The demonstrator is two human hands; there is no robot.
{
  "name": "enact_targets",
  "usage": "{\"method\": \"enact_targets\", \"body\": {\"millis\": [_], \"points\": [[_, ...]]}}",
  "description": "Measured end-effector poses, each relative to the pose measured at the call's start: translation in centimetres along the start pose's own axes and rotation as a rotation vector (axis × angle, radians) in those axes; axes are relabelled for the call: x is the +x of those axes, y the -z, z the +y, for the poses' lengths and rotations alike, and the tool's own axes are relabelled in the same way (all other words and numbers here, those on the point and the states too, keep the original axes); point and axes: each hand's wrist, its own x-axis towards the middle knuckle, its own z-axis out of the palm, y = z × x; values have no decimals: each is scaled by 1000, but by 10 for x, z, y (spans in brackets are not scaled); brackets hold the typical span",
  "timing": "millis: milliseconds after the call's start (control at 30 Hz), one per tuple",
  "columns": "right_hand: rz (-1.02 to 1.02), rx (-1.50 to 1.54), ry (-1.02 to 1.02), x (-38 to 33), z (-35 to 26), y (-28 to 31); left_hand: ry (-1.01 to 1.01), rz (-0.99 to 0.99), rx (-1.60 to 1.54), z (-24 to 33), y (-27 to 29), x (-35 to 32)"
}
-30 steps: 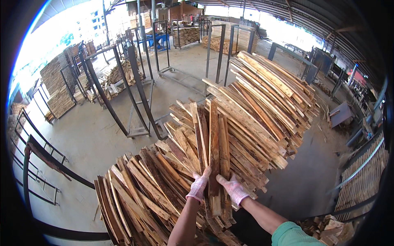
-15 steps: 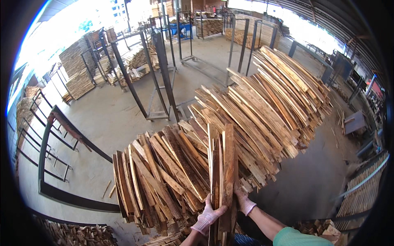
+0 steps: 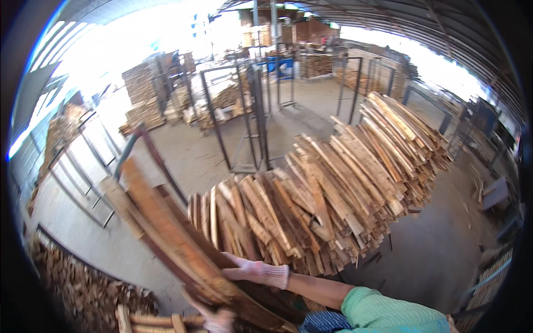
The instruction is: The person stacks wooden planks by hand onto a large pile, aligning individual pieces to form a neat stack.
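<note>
I see a big wood yard with a grey concrete floor [image 3: 183,161]. The biggest thing is the long pile of wood slats [image 3: 333,188] that runs from the middle up to the right. Behind it stand dark metal racks [image 3: 244,116], and more stacks of wood [image 3: 144,94] sit far back on the left. Low on the left lies a heap of small wood scraps [image 3: 83,288].

In front of me is a bundle of long boards [image 3: 166,233]. It tilts up to the left, away from the big pile. My right hand [image 3: 252,272], in a white glove, lies over the top of the bundle with its fingers closed on it. My left hand [image 3: 216,319] is under the low end, at the bottom edge. I cannot tell if it is gripping or just holding from below.

I think the bundle is heavy and long. To do this well, I would keep one hand on top and one below, so no board slips out.
</note>
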Motion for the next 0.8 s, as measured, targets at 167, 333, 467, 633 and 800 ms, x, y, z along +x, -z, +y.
{"method": "enact_targets", "body": {"millis": [167, 333, 467, 633, 800], "points": [[-229, -444, -66, 47, 17, -198, -127, 534, 401, 86, 160, -75], [-447, -546, -175, 78, 119, -348, -43, 757, 633, 178, 252, -167], [-410, -1028, -296, 76, 178, -440, 570, 1032, 1115, 216, 307, -222], [-416, -1349, -224, 50, 216, -497, 242, 1182, 823, 170, 390, -301], [-576, -1056, -482, 85, 154, -459, 318, 1167, 50, 187, 357, -295]]}}
